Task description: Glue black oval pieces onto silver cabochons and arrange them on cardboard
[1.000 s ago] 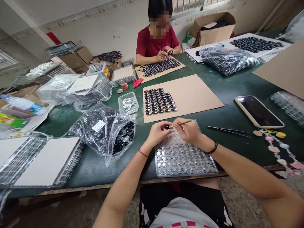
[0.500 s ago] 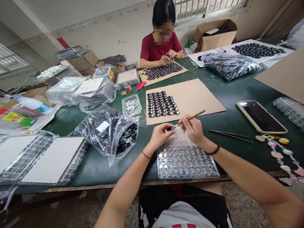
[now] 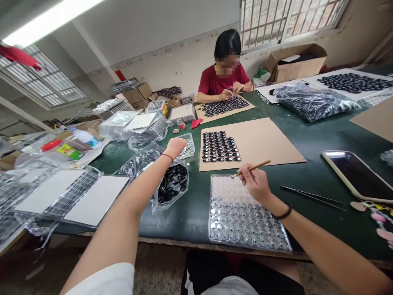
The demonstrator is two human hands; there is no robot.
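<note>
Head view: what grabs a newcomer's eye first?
The grid of glossy black pieces laid in neat rows on the cardboard sheet at table centre. Just left, the left hand reaches over a small clear tub, while the right hand holds a thin wooden stick above the clear blister tray at the near edge.

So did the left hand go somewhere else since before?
Yes. The left hand left the blister tray and the right hand, reaching forward and left to the small clear box beside the cardboard sheet.
</note>
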